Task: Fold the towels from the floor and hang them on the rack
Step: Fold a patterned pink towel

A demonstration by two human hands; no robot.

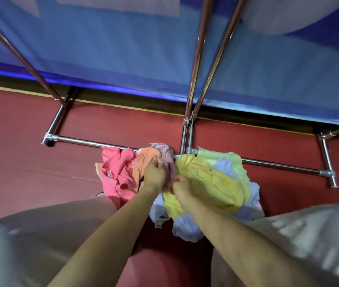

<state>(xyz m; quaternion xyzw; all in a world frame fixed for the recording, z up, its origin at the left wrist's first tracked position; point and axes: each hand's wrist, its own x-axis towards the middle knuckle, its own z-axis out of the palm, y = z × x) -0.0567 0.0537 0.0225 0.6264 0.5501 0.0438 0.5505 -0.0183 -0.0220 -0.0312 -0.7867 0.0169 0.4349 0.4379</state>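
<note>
A dark red floor (29, 162) runs up to a blue mesh curtain (102, 48) that fills the background. In front of it stands a chrome tube rack (85, 142), its base bars on the floor and its uprights rising out of view; nothing hangs on the parts of it that show. Across its lower bar lies a crumpled heap of towels: a yellow and pale green towel (212, 179) to the right, a pink towel (118, 172) to the left, an orange one (147, 160) and a lilac patterned one (167, 158) between them. Both arms reach down into the middle of the heap. The left hand (154, 175) pinches the lilac cloth, and the right hand (182, 186) has its grip curled into cloth just beside it. The step looks like picking one towel out; next it needs lifting clear and shaking flat before folding. No writing or labels can be read.
</note>
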